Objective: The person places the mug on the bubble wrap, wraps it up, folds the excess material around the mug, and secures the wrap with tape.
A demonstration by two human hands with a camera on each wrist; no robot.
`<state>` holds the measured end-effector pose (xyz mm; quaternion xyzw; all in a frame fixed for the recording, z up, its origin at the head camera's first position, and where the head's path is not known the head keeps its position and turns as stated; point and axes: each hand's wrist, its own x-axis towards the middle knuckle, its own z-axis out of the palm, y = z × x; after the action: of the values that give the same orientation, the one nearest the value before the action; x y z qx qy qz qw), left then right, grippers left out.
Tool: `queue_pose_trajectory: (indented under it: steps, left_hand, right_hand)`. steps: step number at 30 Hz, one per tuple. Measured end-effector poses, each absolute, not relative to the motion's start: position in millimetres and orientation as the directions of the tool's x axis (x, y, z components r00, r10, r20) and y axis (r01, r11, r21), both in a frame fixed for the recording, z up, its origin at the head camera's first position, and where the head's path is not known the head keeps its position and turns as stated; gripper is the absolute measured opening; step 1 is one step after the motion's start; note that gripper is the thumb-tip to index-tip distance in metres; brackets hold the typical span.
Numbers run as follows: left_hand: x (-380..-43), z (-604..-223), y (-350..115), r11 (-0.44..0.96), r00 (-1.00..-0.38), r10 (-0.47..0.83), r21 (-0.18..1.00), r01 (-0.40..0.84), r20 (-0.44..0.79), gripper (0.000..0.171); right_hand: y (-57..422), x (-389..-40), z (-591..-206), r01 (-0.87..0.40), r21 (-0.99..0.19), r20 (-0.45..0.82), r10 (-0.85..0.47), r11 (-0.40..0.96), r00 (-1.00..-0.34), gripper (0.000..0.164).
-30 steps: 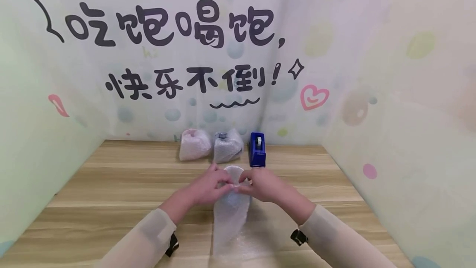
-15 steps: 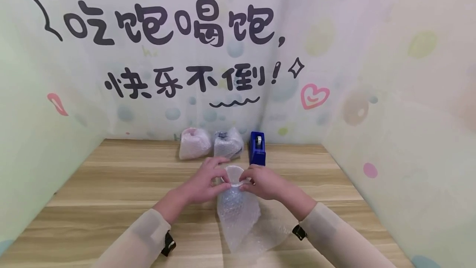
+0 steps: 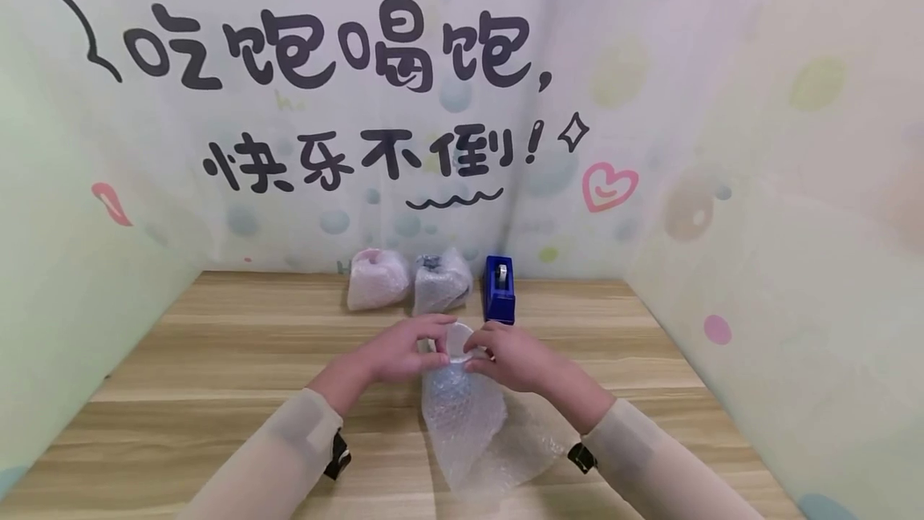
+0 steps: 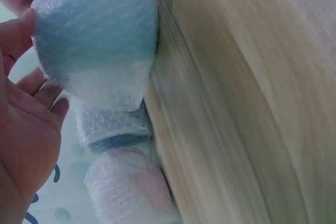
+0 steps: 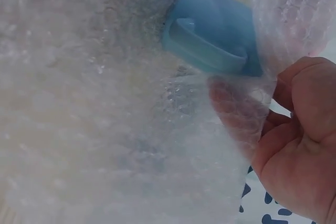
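A light blue mug (image 5: 210,30) with a handle stands wrapped in bubble wrap (image 3: 462,416), its lower part showing as a pale blue patch in the head view. The loose wrap trails toward me and to the right. At the mug's top, my left hand (image 3: 407,347) pinches the wrap between thumb and fingers; the left wrist view shows the thumb (image 4: 18,30) against the wrapped side. On the opposite side, my right hand (image 3: 508,355) pinches the wrap's edge, some of its fingers seen through the clear film in the right wrist view.
Behind the hands stand two bubble-wrapped bundles, one pinkish (image 3: 378,279) and one greyish (image 3: 442,281). A blue tape dispenser (image 3: 500,289) is to their right. Printed walls enclose the wooden table (image 3: 238,359) at the back and sides.
The left hand's fingers lifted and spread, then came back down near the mug's top. The loose wrap in front has spread toward the right. The right hand has stayed nearly in place.
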<state>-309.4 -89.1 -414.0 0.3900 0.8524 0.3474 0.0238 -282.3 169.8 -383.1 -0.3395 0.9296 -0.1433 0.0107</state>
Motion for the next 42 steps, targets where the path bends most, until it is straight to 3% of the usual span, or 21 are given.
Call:
queue_pose_trajectory:
  steps: [4,8,12,16,19,23,26,29,32,35,38,42]
  left_hand:
    - [-310,-414,-90,0.472,-0.708,0.672,0.613,0.633,0.215,0.014]
    - [-309,-414,-90,0.470,-0.710,0.667,0.613,0.636,0.226,0.013]
    - [-308,-413,-90,0.461,-0.710,0.661,0.615,0.639,0.242,0.014]
    - [-308,-413,-90,0.455,-0.714,0.650,0.619,0.640,0.260,0.018]
    - [-308,-413,-90,0.452,-0.713,0.647,0.617,0.644,0.270,0.019]
    - [-308,-415,-90,0.446,-0.708,0.651,0.615,0.650,0.275,0.020]
    - [-307,-416,-89,0.445,-0.710,0.647,0.618,0.648,0.278,0.020]
    - [-306,-416,-90,0.447,-0.721,0.637,0.631,0.634,0.274,0.020]
    - [-306,-416,-90,0.454,-0.729,0.631,0.635,0.625,0.266,0.019]
    - [-307,-418,-91,0.457,-0.732,0.629,0.637,0.621,0.262,0.014]
    - [-307,-421,-92,0.445,-0.717,0.637,0.624,0.642,0.284,0.010]
    - [-306,-424,-95,0.420,-0.709,0.633,0.633,0.651,0.309,0.008]
  right_hand:
    - [171,-282,-384,-0.644,-0.245,0.086,-0.646,0.724,-0.759,0.034]
    - [169,-265,-381,-0.690,-0.060,0.188,-0.670,0.722,-0.718,0.051]
    - [165,-226,-382,-0.773,0.149,0.282,-0.776,0.616,-0.564,0.062]
    - [165,-190,-397,-0.830,0.296,0.207,-0.880,0.473,-0.428,0.070]
    - [165,-179,-411,-0.820,0.384,0.174,-0.906,0.424,-0.387,0.061]
    - [164,-179,-421,-0.782,0.481,0.283,-0.914,0.396,-0.290,0.032]
    - [160,-184,-415,-0.788,0.475,0.389,-0.897,0.391,-0.210,0.020]
    - [156,-199,-401,-0.820,0.412,0.473,-0.862,0.397,-0.180,0.016]
    - [151,-223,-387,-0.839,0.271,0.556,-0.788,0.472,-0.264,0.014]
    - [144,-247,-379,-0.815,0.063,0.598,-0.676,0.575,-0.430,0.010]
    - [138,-262,-375,-0.757,-0.107,0.564,-0.587,0.644,-0.580,0.009]
    - [132,-272,-375,-0.701,-0.164,0.520,-0.544,0.694,-0.659,0.011]
